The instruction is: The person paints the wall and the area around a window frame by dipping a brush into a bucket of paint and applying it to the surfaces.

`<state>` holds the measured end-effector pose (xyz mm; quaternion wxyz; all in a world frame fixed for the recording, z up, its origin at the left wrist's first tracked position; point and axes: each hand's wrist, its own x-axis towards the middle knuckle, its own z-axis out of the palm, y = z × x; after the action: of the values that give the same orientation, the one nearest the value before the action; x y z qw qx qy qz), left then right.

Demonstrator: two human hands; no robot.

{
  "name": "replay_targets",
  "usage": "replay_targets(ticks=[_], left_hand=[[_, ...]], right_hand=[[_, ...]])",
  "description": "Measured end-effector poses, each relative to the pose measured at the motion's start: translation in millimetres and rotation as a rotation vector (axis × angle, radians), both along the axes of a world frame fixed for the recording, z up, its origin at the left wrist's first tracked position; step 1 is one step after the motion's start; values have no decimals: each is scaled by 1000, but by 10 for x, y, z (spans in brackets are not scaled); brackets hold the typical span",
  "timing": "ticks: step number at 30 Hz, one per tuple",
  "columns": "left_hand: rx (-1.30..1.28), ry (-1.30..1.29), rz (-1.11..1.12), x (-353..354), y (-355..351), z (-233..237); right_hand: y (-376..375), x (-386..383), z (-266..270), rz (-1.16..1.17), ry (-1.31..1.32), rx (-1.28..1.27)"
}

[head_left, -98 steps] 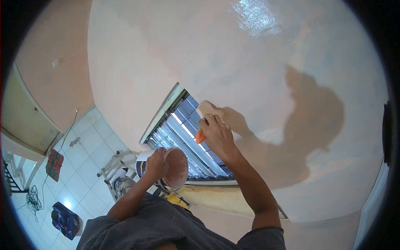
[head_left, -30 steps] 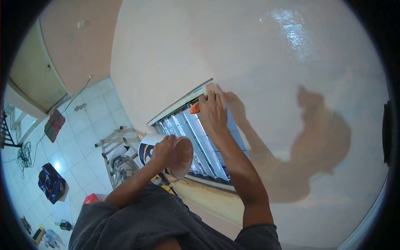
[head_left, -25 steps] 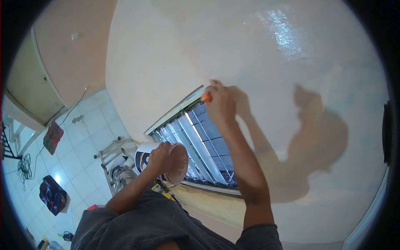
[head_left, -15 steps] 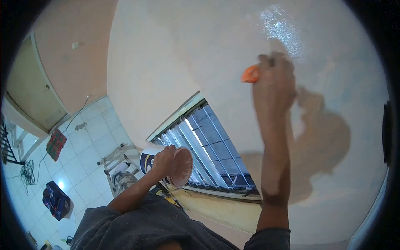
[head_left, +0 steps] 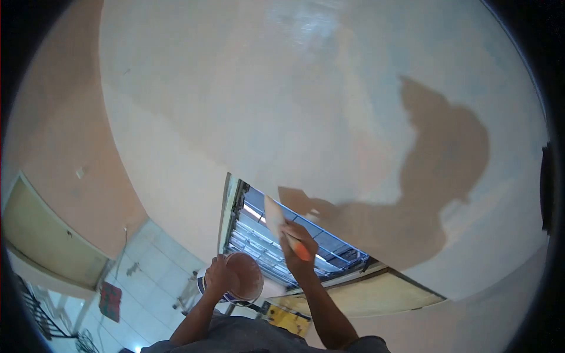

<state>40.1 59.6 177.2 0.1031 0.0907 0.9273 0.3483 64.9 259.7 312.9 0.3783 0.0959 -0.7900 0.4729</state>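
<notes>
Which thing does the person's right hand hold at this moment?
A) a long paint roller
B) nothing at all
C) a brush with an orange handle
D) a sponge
C: the right hand grips a brush whose handle is orange, with the bristles raised in front of the window, while the left hand holds the paint bucket.

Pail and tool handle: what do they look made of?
The pail is probably plastic: white outside with a dark printed label, and pinkish paint coating the inside. The tool handle looks like smooth, bright orange plastic, though it is too small to be sure.
</notes>
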Motion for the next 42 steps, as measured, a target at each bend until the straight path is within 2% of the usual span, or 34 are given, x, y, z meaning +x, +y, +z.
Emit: replay_targets(ticks=[2,4,5,7,10,12,15,17,20,21,26,30,32,38,42], left_hand=[[-101,-22,-5,-12,-7,-5],[-168,-23,-4,-47,-1,-30],[-191,-19,-7,-70,-6,-11],[-179,-21,-33,-116,-31,39],[-187,-35,-62,-178,-86,69],[-237,-51,-78,-189,-132,60],[-257,-47,-99,-208,-209,15],[-299,3,-100,-285,-272,-96],[-323,-4,-131,-376,-346,-218],[-334,-22,-140,-356,-299,-76],[-302,-28,-168,-509,-231,-50],[-236,-56,-198,-588,-117,103],[-204,-43,-227,-697,-133,-63],[-148,3,-345,-957,-83,-153],[-191,-12,-408,-1033,-64,12]], right_hand=[[170,431,-356,-142,-218,-420],[194,784,-588,-192,-185,-1177],[256,1011,-791,-200,-169,-1199],[445,1411,-1246,-100,-115,-1537],[440,1836,-1441,-77,43,-1593],[462,1985,-1558,-262,85,-1642],[406,1978,-1318,-346,207,-1587],[431,1893,-1150,-385,266,-1575],[477,1782,-950,-273,309,-1492],[503,1748,-882,-288,327,-1481],[507,1556,-641,-375,415,-1427],[403,1356,-568,-561,376,-1415],[342,1228,-492,-617,406,-1423],[307,808,-200,-685,464,-1396],[403,520,-30,-671,485,-1334]])
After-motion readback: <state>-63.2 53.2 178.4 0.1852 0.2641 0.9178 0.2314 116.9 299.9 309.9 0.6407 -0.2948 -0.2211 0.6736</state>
